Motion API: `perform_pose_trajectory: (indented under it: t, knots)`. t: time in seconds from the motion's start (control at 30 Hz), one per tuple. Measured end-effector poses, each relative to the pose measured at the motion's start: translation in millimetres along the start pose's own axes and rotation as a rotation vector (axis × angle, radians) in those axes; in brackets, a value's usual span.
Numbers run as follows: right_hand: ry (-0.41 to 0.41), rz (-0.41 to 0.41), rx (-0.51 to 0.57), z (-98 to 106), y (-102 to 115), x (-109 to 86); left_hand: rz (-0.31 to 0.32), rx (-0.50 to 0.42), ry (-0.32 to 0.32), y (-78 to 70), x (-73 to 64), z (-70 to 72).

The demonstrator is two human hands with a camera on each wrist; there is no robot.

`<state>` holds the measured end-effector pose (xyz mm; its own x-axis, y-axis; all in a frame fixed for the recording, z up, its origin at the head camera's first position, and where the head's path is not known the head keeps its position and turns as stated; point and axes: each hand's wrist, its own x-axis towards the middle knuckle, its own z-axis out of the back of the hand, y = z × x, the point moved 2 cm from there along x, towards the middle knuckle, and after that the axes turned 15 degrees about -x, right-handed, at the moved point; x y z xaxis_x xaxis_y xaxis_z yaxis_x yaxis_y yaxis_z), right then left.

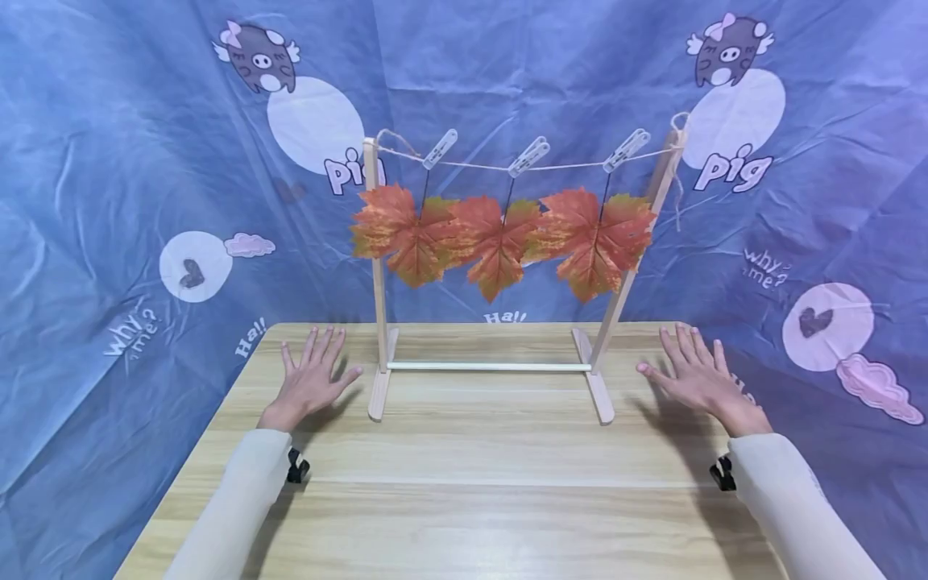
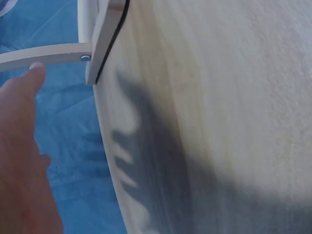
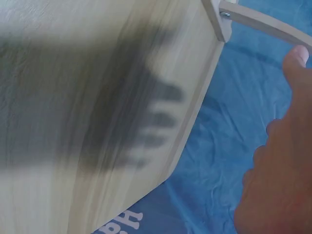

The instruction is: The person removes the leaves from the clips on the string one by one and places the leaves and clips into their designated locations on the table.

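Three orange-red leaves (image 1: 496, 246) hang side by side in front of me, stems up and tips down, each below its own pale clothes peg (image 1: 529, 157) on a thin string (image 1: 474, 166). The string runs left to right, sagging a little, between the tops of the two posts of a wooden stand (image 1: 379, 298). That crosswise line is the row's long axis; a white rod (image 1: 489, 366) repeats it low down, joining the two sides near the feet.

My left hand (image 1: 312, 383) is just outside the stand's left side, my right hand (image 1: 696, 374) outside its right, so the whole row lies between them and above. From my left fingers the leaves are up and to the right; from my right fingers, up and to the left. The left hand looks slightly nearer the stand than the right one does. Each end leaf is closest to the hand on its own side, with the middle leaf between.

All my fingers are straight and spread apart, holding nothing. In the head view a gap separates both hands from the stand. Their shadows (image 2: 161, 146) fall away from them on the wooden table (image 1: 478, 451), so I judge both to be raised above it.
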<state>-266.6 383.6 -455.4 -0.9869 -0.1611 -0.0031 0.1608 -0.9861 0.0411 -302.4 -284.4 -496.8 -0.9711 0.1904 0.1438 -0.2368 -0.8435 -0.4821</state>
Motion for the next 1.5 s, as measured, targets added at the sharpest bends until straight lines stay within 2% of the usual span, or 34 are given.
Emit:
perform_pose_trajectory:
  t: [0.1,0.23,0.33,0.5,0.63,0.77,1.0,1.27,1.5]
  knots:
    - [-0.03,0.004,0.001,2,0,2.1,-0.005,0.004,-0.002,-3.2,0.9,3.3]
    - [-0.071,-0.037,-0.031,11,2,3.5,-0.05,0.009,-0.04,-11.5,3.8,11.2]
    - [-0.123,-0.055,-0.036,21,8,5.0,-0.091,-0.001,-0.091,-19.1,7.4,18.6]
    - [-0.222,-0.022,-0.027,41,24,6.4,-0.17,-0.026,-0.208,-33.7,12.7,29.7]
    - [-0.283,0.004,-0.031,54,36,6.0,-0.236,-0.027,-0.295,-45.8,12.3,36.4]
    - [-0.321,0.034,-0.031,68,49,4.5,-0.283,-0.034,-0.356,-60.1,11.3,43.6]
    - [-0.374,0.079,-0.034,89,71,4.3,-0.302,-0.095,-0.4,-86.5,11.8,55.3]
    - [-0.434,0.133,-0.04,108,97,5.3,-0.355,-0.154,-0.44,-115.1,14.7,63.4]
    - [-0.419,0.159,-0.041,121,117,9.0,-0.379,-0.198,-0.462,-130.9,15.1,68.3]
